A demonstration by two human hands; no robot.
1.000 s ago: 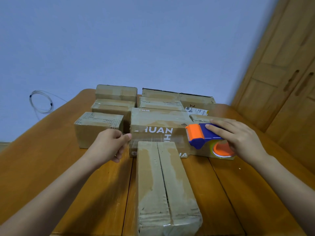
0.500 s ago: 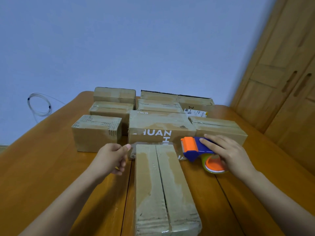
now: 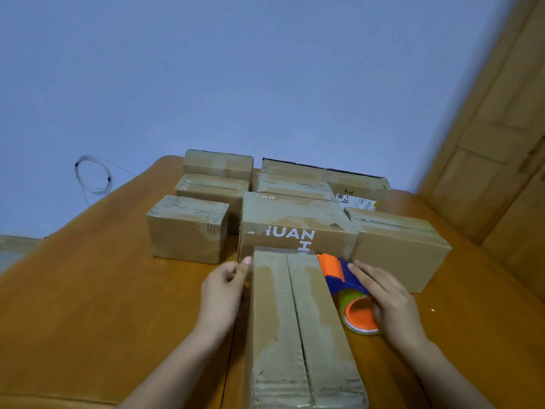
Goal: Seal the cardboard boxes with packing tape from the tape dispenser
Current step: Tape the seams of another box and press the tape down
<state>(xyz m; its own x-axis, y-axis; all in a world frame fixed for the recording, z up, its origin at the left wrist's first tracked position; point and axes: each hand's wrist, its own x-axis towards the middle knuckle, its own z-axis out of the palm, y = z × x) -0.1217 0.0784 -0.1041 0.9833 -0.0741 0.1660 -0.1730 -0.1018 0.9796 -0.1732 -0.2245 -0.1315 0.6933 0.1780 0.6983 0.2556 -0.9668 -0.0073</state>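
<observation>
The right hand (image 3: pixel 389 302) has its grip curled over the tape dispenser (image 3: pixel 348 287), which sits against the right side of the long box (image 3: pixel 298 329), near its far end. The left hand (image 3: pixel 224 287), fingers loosely curled, touches that box's left side. More boxes (image 3: pixel 295 225) stand behind on the worktop (image 3: pixel 88 290).

Plain brown is seen on the long cardboard box (image 3: pixel 298 326) up front, with paler, shiny streaks of clear tape along its top. White block letters "HUAN" are printed on the wide brown carton (image 3: pixel 295 228) behind it. The plastic tape dispenser (image 3: pixel 348 287) is done in bright orange and deep blue, its roll edged yellowish-green. An orange-brown grain is shown by the wooden table (image 3: pixel 88 305), and the wall (image 3: pixel 236 69) is painted flat pale blue.
</observation>
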